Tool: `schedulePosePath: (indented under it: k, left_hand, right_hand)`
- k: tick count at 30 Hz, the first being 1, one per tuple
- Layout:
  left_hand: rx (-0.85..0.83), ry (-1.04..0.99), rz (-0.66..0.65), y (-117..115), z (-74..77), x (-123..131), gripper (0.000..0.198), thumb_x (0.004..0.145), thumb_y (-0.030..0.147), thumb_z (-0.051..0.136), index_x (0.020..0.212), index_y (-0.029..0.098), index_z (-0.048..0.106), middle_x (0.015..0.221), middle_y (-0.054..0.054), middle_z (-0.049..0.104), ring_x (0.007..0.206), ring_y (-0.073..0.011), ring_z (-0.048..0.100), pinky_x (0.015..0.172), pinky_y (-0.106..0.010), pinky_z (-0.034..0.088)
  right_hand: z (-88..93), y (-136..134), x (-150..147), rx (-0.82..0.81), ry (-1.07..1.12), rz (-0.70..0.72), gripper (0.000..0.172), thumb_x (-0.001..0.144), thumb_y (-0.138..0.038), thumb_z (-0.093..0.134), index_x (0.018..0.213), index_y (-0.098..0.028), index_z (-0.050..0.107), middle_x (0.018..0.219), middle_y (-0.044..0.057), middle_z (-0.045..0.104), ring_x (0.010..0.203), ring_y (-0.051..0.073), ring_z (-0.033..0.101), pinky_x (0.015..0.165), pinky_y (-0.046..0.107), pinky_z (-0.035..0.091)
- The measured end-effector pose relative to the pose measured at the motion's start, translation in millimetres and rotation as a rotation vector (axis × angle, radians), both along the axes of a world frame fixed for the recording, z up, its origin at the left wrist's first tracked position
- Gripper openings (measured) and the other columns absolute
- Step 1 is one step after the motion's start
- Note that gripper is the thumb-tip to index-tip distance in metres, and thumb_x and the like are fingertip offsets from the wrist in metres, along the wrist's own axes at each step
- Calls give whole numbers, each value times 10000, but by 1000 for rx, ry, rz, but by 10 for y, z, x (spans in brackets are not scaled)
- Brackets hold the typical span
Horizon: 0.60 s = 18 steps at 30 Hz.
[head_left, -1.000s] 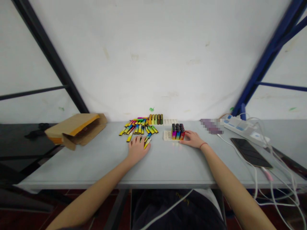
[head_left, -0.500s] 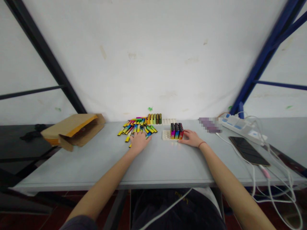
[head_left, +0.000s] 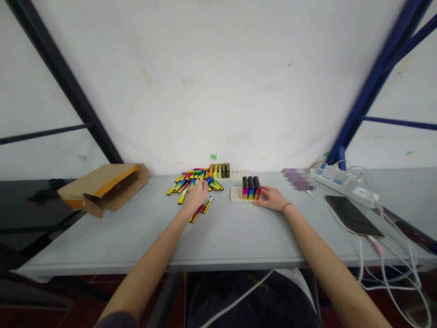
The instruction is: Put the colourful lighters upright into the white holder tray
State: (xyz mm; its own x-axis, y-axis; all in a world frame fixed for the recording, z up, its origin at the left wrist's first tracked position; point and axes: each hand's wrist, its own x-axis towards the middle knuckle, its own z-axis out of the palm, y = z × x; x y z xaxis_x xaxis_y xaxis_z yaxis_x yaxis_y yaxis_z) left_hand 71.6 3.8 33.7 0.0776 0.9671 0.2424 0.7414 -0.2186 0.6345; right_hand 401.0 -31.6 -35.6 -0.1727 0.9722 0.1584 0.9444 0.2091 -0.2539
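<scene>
My left hand (head_left: 197, 196) is closed over the front of a loose pile of shiny multicoloured lighters (head_left: 180, 182). A blue lighter (head_left: 209, 181) shows at its fingertips. Two lighters (head_left: 201, 210) lie apart from the pile, just in front of this hand. To the right, a white tray (head_left: 235, 195) with small pockets holds several upright lighters (head_left: 251, 188) with black tops, in purple, blue and red columns. My right hand (head_left: 273, 199) curls around the tray's right end, thumb at the front edge and fingers beside the red lighters.
Behind the pile stands a block of yellow to dark green lighters (head_left: 219, 170), beside another white tray (head_left: 241, 173) against the wall. An open cardboard box (head_left: 102, 184) lies at the left. A phone (head_left: 353, 215), a power strip (head_left: 346, 182) and white cables are at the right.
My left hand has gone from spread flat over the pile to closed, with a blue lighter at its fingertips. Some lighters have slid nearer to me. My right hand stays at the tray.
</scene>
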Motion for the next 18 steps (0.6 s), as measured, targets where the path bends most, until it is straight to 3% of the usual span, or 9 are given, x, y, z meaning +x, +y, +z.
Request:
schedulePosePath:
  k: [3, 6, 10, 14, 18]
  left_hand:
    - [-140, -509, -105, 93, 179, 199, 253, 951, 279, 375, 790, 180, 542, 713, -32, 613, 596, -143, 569, 611, -261, 453]
    - [-281, -841, -184, 127, 235, 469, 212, 949, 388, 452, 876, 198, 513, 608, 57, 485, 427, -76, 399, 452, -194, 320]
    - [-321, -998, -254, 84, 78, 745, 314, 908, 504, 571, 1003, 207, 536, 594, 87, 447, 397, -46, 349, 440, -172, 305]
    - [-355, -1108, -229, 40, -119, 802, 371, 919, 533, 513, 893, 167, 569, 606, 49, 506, 416, -58, 410, 437, -185, 330]
    - [-485, -1176, -178, 16, -198, 742, 471, 927, 587, 384, 705, 186, 491, 487, 71, 384, 348, -58, 304, 383, -187, 251]
  right_hand:
    - [-9, 6, 4, 1, 2, 1, 716, 817, -698, 606, 1333, -203, 614, 1452, 144, 549, 1339, 334, 497, 1116, 481, 380]
    - [-5, 3, -3, 1, 1, 3, 716, 822, -696, 602, 1334, -196, 611, 1446, 144, 555, 1341, 331, 495, 1118, 483, 376]
    - [18, -10, -22, -2, -8, 1, 720, 830, -699, 591, 1350, -201, 600, 1445, 145, 555, 1338, 324, 499, 1118, 480, 375]
    - [37, -22, -30, -4, -11, -2, 726, 825, -706, 594, 1350, -204, 599, 1448, 145, 553, 1339, 323, 497, 1119, 486, 374]
    - [38, -26, -16, -5, -5, -2, 720, 823, -695, 608, 1348, -203, 602, 1441, 142, 559, 1336, 327, 501, 1114, 475, 384]
